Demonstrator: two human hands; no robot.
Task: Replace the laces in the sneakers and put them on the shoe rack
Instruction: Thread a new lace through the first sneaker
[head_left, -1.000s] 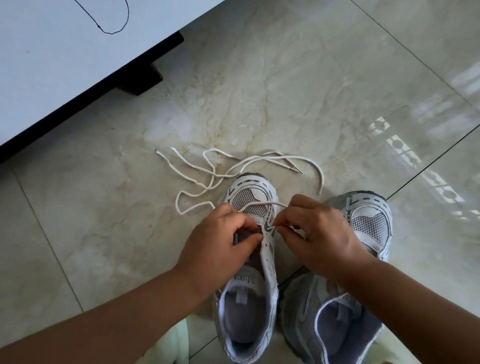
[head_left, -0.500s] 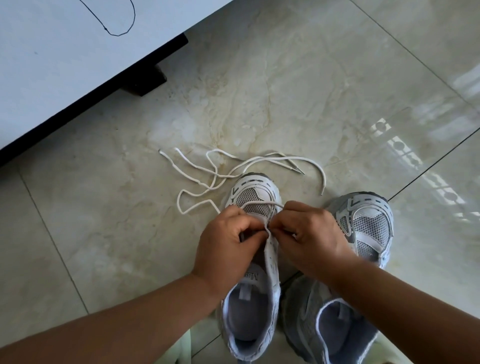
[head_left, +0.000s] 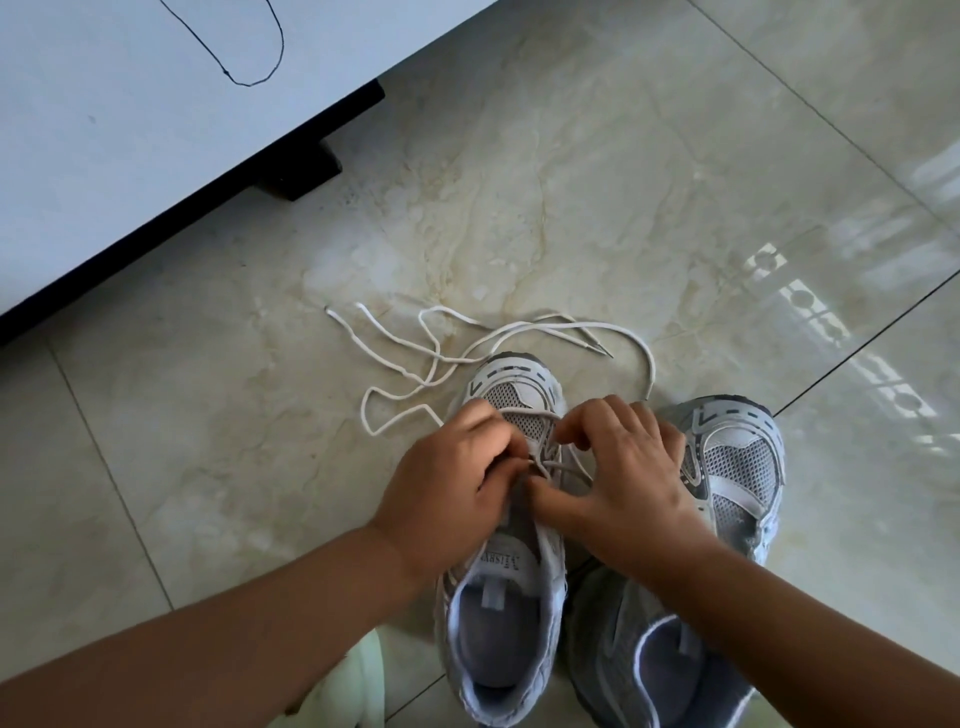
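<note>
Left hand (head_left: 457, 478) and right hand (head_left: 618, 467) each pinch the lace (head_left: 550, 462) over the left sneaker (head_left: 506, 587).

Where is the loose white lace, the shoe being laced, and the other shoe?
Loose lace (head_left: 400, 341): head view, a strand lying on the floor.
Laced shoe (head_left: 511, 375): head view, its toe cap.
Other shoe (head_left: 743, 460): head view, the mesh on its toe.

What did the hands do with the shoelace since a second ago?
Both hands, left and right, drew together over the left sneaker and pulled more lace across the eyelets. The right sneaker and the loose lace on the floor stayed put.
</note>
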